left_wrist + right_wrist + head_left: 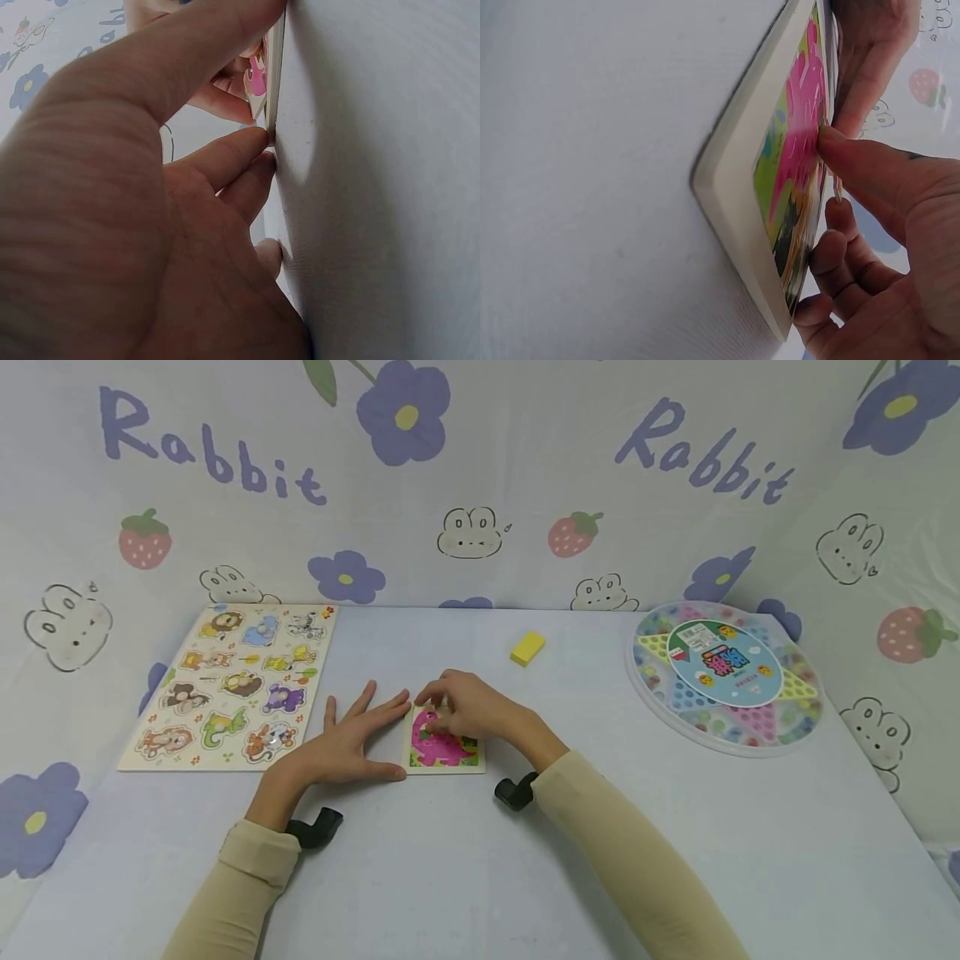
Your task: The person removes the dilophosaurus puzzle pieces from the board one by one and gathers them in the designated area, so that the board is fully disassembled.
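A small square wooden jigsaw puzzle with a pink dinosaur picture lies on the table between the hands. My left hand has its fingers spread, with the thumb and index fingertips against the puzzle's left edge. Over the upper left part of the picture, my right hand pinches a thin puzzle piece between thumb and fingers. That piece is tilted at the puzzle frame in the left wrist view, and the fingers hide much of it. Other fingertips of the right hand touch the far side of the puzzle.
A wooden animal puzzle board lies to the left, close to the left wrist. Behind the right hand sits a yellow block. A round, clear-rimmed Chinese checkers box lies at the right. A printed cloth hangs behind the table.
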`<move>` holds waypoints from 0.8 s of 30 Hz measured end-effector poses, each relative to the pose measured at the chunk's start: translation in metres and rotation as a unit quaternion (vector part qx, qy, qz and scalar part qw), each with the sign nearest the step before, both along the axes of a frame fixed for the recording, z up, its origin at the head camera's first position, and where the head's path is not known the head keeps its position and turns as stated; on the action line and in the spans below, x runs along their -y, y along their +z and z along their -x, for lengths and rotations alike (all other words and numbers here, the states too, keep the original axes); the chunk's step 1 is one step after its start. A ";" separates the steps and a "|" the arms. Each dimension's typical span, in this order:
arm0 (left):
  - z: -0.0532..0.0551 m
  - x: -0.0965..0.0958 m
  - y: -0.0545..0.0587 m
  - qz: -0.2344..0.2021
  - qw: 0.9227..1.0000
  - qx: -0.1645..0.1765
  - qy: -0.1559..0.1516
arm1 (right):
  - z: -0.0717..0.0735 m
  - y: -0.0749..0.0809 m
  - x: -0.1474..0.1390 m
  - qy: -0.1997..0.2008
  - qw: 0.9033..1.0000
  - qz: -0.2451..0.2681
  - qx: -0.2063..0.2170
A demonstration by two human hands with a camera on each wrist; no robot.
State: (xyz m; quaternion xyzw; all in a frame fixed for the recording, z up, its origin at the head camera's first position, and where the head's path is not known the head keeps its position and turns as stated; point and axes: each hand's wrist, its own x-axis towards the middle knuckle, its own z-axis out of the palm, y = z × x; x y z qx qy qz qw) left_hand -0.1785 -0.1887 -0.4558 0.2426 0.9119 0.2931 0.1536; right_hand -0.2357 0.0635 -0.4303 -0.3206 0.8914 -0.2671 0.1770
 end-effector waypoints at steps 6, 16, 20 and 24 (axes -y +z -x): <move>0.000 0.000 0.000 0.000 1.000 0.000 0.000 | 0.000 -0.001 -0.001 -0.011 1.000 0.018 0.005; -0.001 0.000 0.002 0.005 1.000 0.002 0.002 | 0.001 -0.005 -0.003 -0.014 0.999 0.034 -0.018; -0.001 0.000 0.001 0.004 1.000 0.003 0.002 | 0.001 -0.006 -0.003 -0.011 0.999 0.039 -0.025; 0.000 0.000 0.001 -0.003 1.000 0.001 0.001 | 0.001 -0.006 -0.002 -0.013 0.999 0.039 -0.026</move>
